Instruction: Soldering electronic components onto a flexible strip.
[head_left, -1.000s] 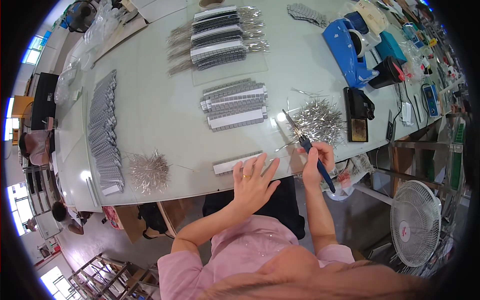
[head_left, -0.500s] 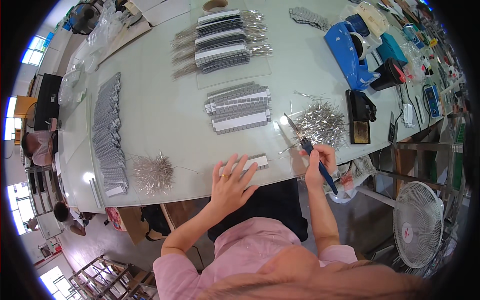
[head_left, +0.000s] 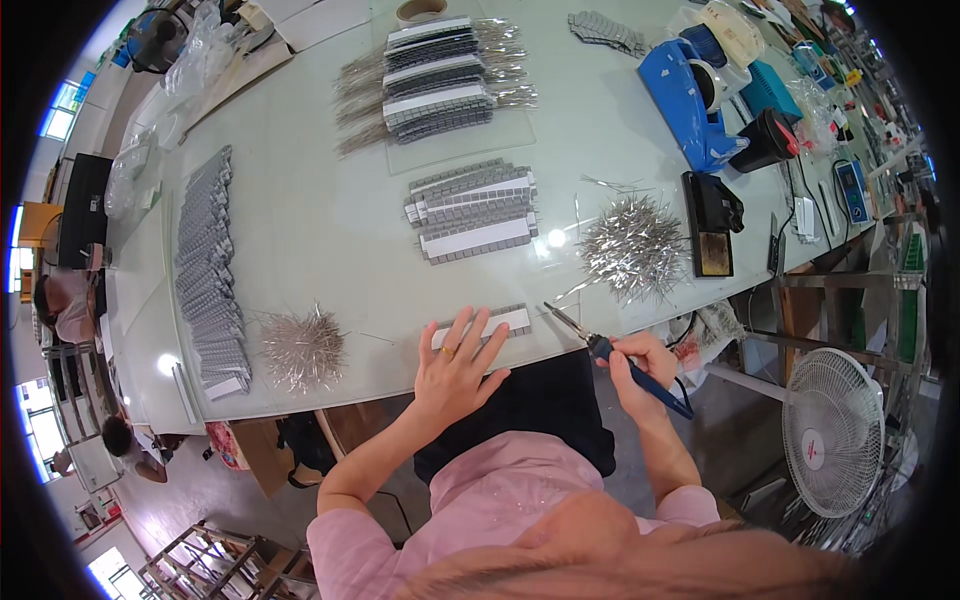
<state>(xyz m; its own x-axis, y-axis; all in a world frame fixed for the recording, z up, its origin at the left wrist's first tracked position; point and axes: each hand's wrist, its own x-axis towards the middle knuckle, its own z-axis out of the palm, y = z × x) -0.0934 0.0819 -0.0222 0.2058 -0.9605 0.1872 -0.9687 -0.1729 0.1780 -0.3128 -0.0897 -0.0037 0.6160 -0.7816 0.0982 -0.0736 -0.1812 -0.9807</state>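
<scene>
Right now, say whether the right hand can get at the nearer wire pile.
Probably yes: nothing stands between the right hand and the nearer wire pile, though the soldering iron occupies its grip.

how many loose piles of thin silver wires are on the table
2: one loose pile of thin silver metal wires lies left of the person's left hand; the other pile lies beyond the right hand, just left of the black rectangular stand.

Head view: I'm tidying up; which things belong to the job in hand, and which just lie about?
Seemingly involved: slim blue-handled soldering iron, in right hand; segmented grey-and-white strip, under left hand; spiky silvery wire pile.

Probably lying about: black cylindrical cup; chunky blue tape dispenser.
</scene>
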